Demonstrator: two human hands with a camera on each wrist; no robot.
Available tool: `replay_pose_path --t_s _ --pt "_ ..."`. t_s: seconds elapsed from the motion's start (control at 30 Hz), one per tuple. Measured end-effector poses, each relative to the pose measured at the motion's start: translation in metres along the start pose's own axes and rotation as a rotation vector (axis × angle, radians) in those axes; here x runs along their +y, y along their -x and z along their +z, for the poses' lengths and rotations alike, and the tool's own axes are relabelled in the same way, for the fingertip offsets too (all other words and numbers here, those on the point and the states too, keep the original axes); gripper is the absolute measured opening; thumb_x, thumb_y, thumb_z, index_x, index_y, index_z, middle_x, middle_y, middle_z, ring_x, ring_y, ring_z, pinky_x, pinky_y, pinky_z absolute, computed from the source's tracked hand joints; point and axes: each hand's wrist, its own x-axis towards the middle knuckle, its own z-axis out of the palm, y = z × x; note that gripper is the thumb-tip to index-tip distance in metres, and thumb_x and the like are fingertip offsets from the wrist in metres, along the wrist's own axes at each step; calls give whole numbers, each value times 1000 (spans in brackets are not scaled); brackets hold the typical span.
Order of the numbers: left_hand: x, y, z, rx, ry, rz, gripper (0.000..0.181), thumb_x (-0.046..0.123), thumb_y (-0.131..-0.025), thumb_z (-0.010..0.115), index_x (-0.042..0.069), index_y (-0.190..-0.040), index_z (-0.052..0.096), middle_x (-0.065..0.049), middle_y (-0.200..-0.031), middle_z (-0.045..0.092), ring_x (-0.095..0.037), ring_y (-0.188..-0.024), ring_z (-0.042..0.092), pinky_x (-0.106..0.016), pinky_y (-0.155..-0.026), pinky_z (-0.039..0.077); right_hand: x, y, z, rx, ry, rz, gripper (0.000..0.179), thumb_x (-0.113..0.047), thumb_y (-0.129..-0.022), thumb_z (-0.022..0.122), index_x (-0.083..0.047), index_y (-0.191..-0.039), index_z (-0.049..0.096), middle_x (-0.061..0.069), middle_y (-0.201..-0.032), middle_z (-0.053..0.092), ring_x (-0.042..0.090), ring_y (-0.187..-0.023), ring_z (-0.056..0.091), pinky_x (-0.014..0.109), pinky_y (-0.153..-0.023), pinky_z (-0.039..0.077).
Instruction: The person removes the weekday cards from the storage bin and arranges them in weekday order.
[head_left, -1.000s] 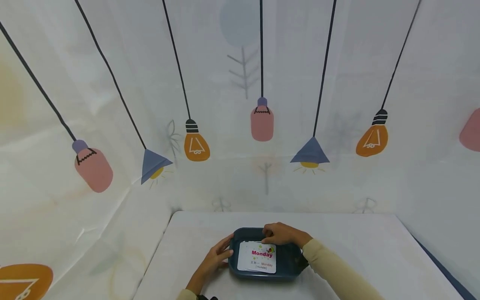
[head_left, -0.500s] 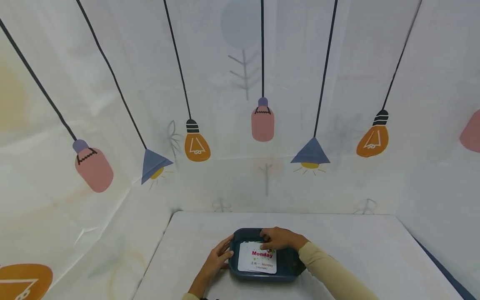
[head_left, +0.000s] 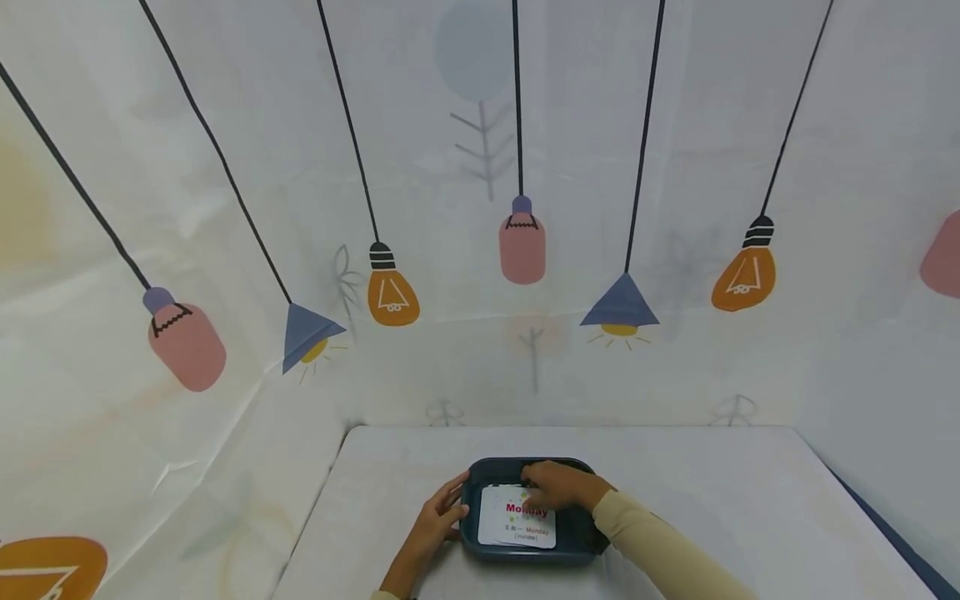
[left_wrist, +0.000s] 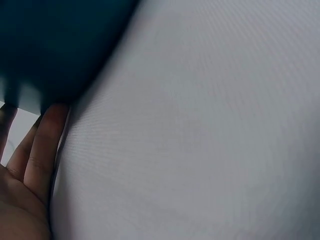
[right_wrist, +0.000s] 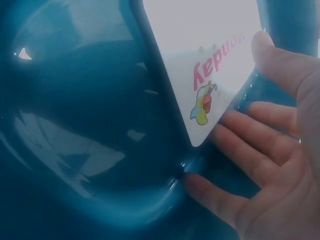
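Observation:
A dark teal tray (head_left: 525, 557) stands on the white table. Inside its left part lies a white flash card (head_left: 501, 527) printed "Monday" in pink, with edges of others showing beneath. My left hand (head_left: 431, 529) rests against the tray's left side; in the left wrist view its straight fingers touch the outer wall (left_wrist: 55, 45). Over the card's far right part reaches my right hand (head_left: 566, 485), thumb on the card's face. Seen from the right wrist, the thumb overlaps one edge of the flash card (right_wrist: 210, 45), and spread fingertips (right_wrist: 227, 120) meet another edge.
The tray's right part (right_wrist: 75, 65) shows a bare, shiny floor beside the card. White table surface (head_left: 720, 500) surrounds the tray. Behind it hangs a white curtain (head_left: 675, 367) printed with lamps and bulbs.
My right hand has moved toward me over the card, its thumb going from the far edge onto the printed word. The left hand stays at the tray's side.

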Motion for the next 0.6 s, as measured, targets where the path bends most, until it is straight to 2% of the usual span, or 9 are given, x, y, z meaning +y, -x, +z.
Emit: replay_pose_path --t_s 0.1,0.33,0.4,0.6 --pt "1 0 1 16 12 -10 54 17 -90 56 26 -141 40 -20 -149 31 -31 -121 52 -38 -70 56 0 -2 2 11 36 0 45 -40 -79 70 -8 -110 61 -4 -95 63 4 -80 52 30 -81 50" --pt "-4 1 5 37 16 -52 54 20 -88 58 25 -139 43 -21 -148 32 -24 -114 56 -38 -69 56 -1 5 5 6 70 -6 44 -38 -75 75 -10 -107 64 -6 -91 61 2 -76 50 26 -78 51" --pt "-6 0 6 26 14 -40 52 21 -90 57 25 -140 42 -21 -148 32 -23 -113 56 -38 -68 56 -1 8 5 6 113 -3 48 -43 -73 75 -11 -108 64 -5 -92 60 2 -76 49 26 -78 51" --pt "-4 -3 4 44 -7 -20 51 23 -91 56 27 -139 42 -20 -148 32 -24 -119 51 -37 -67 55 -5 4 6 39 303 -46 62 -61 -67 70 -12 -105 65 -6 -87 55 3 -72 47 24 -75 51"
